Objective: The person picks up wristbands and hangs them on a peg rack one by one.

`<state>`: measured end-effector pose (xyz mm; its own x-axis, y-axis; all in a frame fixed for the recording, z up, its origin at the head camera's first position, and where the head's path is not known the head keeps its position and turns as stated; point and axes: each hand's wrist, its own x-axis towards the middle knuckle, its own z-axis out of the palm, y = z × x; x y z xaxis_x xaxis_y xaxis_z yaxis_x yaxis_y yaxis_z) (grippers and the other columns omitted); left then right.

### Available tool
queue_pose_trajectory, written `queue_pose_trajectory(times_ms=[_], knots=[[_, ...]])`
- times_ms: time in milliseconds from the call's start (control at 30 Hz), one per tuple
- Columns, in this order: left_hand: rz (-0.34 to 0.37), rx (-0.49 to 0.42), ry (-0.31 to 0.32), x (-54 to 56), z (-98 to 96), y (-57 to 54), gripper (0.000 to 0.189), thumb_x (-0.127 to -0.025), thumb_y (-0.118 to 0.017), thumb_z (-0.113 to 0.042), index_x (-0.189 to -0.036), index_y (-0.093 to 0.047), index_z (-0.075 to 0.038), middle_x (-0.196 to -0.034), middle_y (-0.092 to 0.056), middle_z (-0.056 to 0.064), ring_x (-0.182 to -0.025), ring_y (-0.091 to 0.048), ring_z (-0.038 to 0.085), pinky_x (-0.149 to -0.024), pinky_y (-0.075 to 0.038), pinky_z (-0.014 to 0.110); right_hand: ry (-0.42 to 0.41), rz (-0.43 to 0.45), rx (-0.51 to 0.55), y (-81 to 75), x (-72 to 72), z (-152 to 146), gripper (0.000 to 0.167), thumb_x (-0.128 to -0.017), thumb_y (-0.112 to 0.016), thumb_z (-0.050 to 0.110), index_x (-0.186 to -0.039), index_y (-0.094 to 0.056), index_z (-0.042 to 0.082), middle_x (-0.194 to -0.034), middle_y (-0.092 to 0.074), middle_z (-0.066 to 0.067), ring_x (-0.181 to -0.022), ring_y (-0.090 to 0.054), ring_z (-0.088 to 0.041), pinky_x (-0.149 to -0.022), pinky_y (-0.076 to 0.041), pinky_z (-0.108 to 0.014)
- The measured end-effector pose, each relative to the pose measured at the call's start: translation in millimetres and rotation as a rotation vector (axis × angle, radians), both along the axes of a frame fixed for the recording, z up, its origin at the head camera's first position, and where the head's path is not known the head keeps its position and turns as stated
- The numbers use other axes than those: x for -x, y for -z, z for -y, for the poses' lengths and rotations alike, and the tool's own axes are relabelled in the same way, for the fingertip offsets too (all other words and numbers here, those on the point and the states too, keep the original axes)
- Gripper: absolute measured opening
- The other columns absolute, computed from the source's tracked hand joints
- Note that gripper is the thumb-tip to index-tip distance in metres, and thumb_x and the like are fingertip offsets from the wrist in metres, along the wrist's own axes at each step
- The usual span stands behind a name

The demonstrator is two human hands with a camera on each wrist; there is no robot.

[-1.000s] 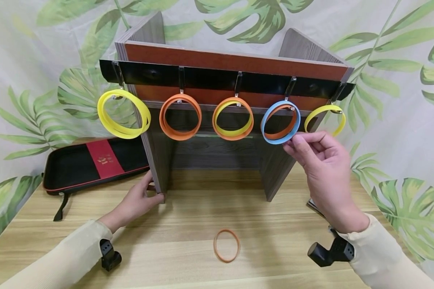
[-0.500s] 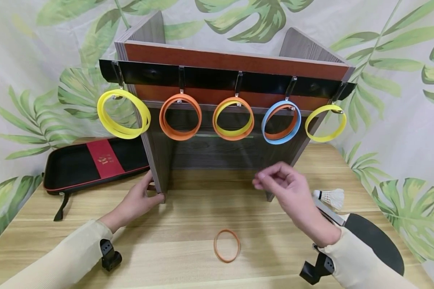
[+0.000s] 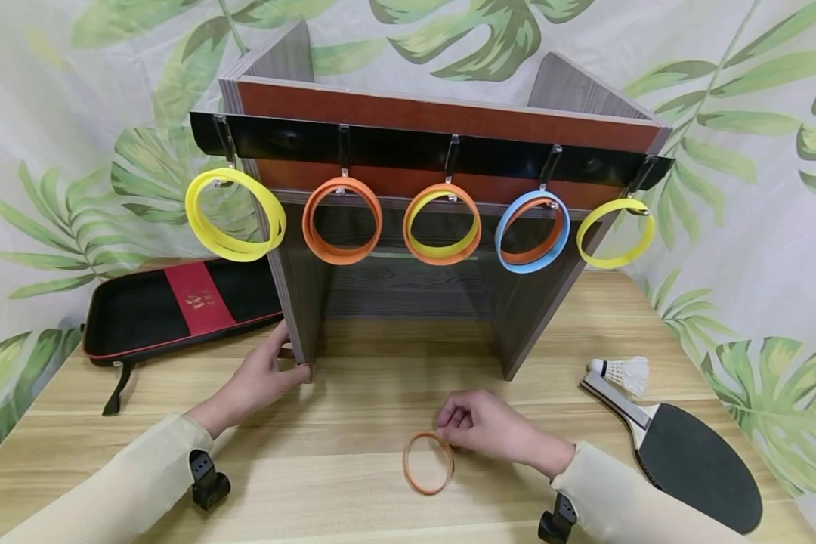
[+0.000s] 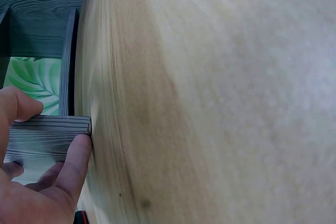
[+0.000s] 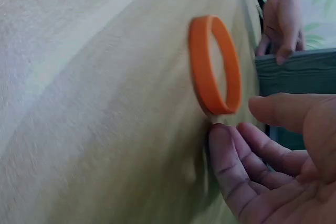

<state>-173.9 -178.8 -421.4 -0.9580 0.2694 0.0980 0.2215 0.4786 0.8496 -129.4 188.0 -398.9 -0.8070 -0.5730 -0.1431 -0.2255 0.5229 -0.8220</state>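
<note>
My left hand [image 3: 261, 381] grips the lower front edge of the left side panel [image 3: 289, 302] of a grey wooden stand, thumb on one face and fingers on the other. An orange wristband [image 5: 202, 72] lies on the wooden table in front of the stand. Right beside it is my right hand [image 3: 489, 427], low over the table. In the right wrist view its thumb and fingers are parted, with the fingertips [image 5: 220, 135] just at the band's near end and nothing between them.
Above, a black strip [image 3: 394, 145] bears hooks with hanging wristbands: yellow [image 3: 197, 219], orange [image 3: 307, 227], orange and yellow [image 3: 408, 236], blue [image 3: 499, 234], yellow [image 3: 588, 249]. A black case [image 3: 132, 310] lies left. A shuttlecock [image 3: 629, 374] and table tennis bat [image 3: 697, 461] lie right.
My right hand has come down from the blue wristband on its hook to beside the orange band on the table, uncovering the shuttlecock and bat. The left hand has stayed put.
</note>
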Motion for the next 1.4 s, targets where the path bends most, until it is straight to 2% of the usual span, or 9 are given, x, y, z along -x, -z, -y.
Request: queue_pose_trajectory(times_ms=[300,567,667,800,933,1067,1233,1400], knots=[[0.004,0.008,0.000,0.2,-2.5,-1.1,0.084,-0.095,-0.067,-0.001,-0.166,-0.024,-0.011,-0.154,-0.048,0.028,-0.121,-0.062,0.043,-0.100,-0.052,0.054,-0.016,-0.056,-0.120,3.8,-2.6,5,0.013,-0.092,-0.079,0.016,-0.086,-0.070,0.007,-0.075,-0.064,0.004,-0.067,-0.054,0.001,-0.063,-0.048,-0.019],[-0.003,0.010,0.004,0.7,-3.8,-1.9,0.083,-0.095,-0.067,0.000,-0.166,-0.024,-0.009,-0.153,-0.048,0.028,-0.121,-0.062,0.044,-0.100,-0.052,0.054,-0.031,-0.041,-0.108,2.1,-3.8,2,0.009,-0.091,-0.076,0.009,-0.085,-0.070,0.007,-0.076,-0.066,0.003,-0.067,-0.053,0.001,-0.062,-0.047,-0.018],[0.001,0.007,0.005,0.8,-4.1,-1.7,0.084,-0.095,-0.067,0.000,-0.166,-0.023,-0.010,-0.154,-0.048,0.028,-0.121,-0.062,0.043,-0.101,-0.051,0.055,-0.026,-0.001,-0.075,-0.1,-4.3,-2,0.008,-0.092,-0.074,0.007,-0.086,-0.069,0.005,-0.076,-0.067,0.000,-0.065,-0.056,-0.002,-0.060,-0.049,-0.018],[-0.001,0.001,0.003,0.5,-4.8,-1.3,0.084,-0.095,-0.067,-0.001,-0.166,-0.024,-0.010,-0.153,-0.048,0.028,-0.121,-0.062,0.043,-0.099,-0.052,0.054,-0.019,0.110,0.004,-2.0,-4.8,-7,0.009,-0.094,-0.072,0.006,-0.091,-0.066,0.000,-0.076,-0.068,-0.009,-0.063,-0.060,-0.008,-0.058,-0.055,-0.022],[-0.012,0.000,0.003,0.2,-5.4,-0.9,0.083,-0.095,-0.069,-0.002,-0.165,-0.025,-0.009,-0.152,-0.049,0.029,-0.120,-0.063,0.043,-0.100,-0.052,0.056,-0.024,0.216,0.089,-2.0,-5.5,-13,0.014,-0.096,-0.071,0.005,-0.101,-0.066,-0.007,-0.084,-0.070,-0.020,-0.066,-0.065,-0.011,-0.063,-0.060,-0.026],[-0.016,0.006,0.006,0.2,-4.2,-0.1,0.083,-0.095,-0.069,-0.003,-0.165,-0.024,-0.009,-0.153,-0.049,0.029,-0.120,-0.063,0.044,-0.099,-0.053,0.054,-0.033,0.279,0.144,-3.5,-5.1,-20,0.023,-0.098,-0.068,0.004,-0.110,-0.066,-0.014,-0.093,-0.071,-0.029,-0.072,-0.067,-0.011,-0.068,-0.061,-0.025],[-0.018,0.015,0.000,-0.1,-0.9,0.3,0.084,-0.095,-0.068,-0.001,-0.166,-0.023,-0.009,-0.154,-0.047,0.029,-0.120,-0.063,0.044,-0.095,-0.055,0.042,-0.054,0.284,0.205,-10.4,-1.2,-31,0.029,-0.100,-0.067,0.005,-0.114,-0.062,-0.019,-0.095,-0.069,-0.033,-0.077,-0.071,-0.009,-0.073,-0.063,-0.028],[-0.019,0.009,-0.001,0.2,-0.6,0.4,0.084,-0.094,-0.067,0.000,-0.166,-0.025,-0.010,-0.152,-0.049,0.029,-0.118,-0.064,0.043,-0.091,-0.055,0.031,-0.049,0.235,0.273,-30.2,0.7,-43,0.034,-0.100,-0.068,0.006,-0.116,-0.057,-0.021,-0.095,-0.070,-0.015,-0.081,-0.074,-0.011,-0.076,-0.064,-0.031]])
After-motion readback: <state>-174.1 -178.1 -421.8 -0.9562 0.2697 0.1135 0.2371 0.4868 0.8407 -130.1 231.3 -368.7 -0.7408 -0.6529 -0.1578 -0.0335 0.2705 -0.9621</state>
